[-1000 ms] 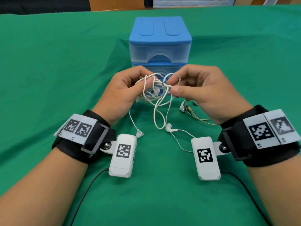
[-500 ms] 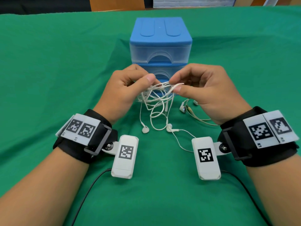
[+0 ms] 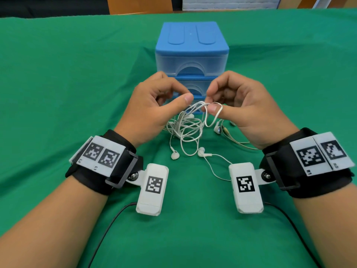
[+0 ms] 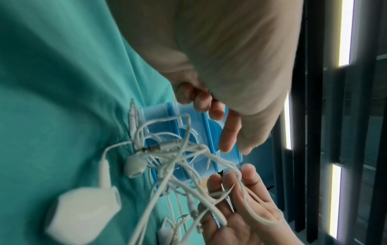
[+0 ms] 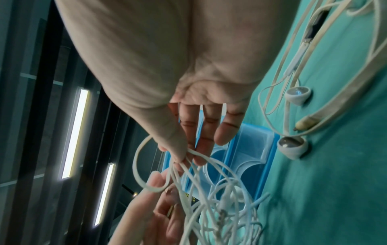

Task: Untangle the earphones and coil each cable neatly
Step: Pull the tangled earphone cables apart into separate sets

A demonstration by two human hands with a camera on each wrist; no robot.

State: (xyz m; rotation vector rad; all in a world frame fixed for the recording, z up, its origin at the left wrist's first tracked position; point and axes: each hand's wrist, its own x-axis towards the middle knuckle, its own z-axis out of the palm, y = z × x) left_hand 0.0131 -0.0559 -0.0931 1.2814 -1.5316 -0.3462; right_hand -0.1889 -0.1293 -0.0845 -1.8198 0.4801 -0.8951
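Your right hand (image 3: 243, 111) pinched a loop of the white earphones (image 3: 188, 128) between thumb and forefinger, lifting the tangle just in front of the blue drawer box (image 3: 191, 53). The knot hung below and to the left of that pinch, closer to your left hand (image 3: 152, 109), whose fingers curled loosely beside the strands; whether they gripped any, I could not tell. A second, cream pair (image 3: 229, 136) lay on the green cloth (image 3: 67, 84) under your right hand. Two pairs, one box.
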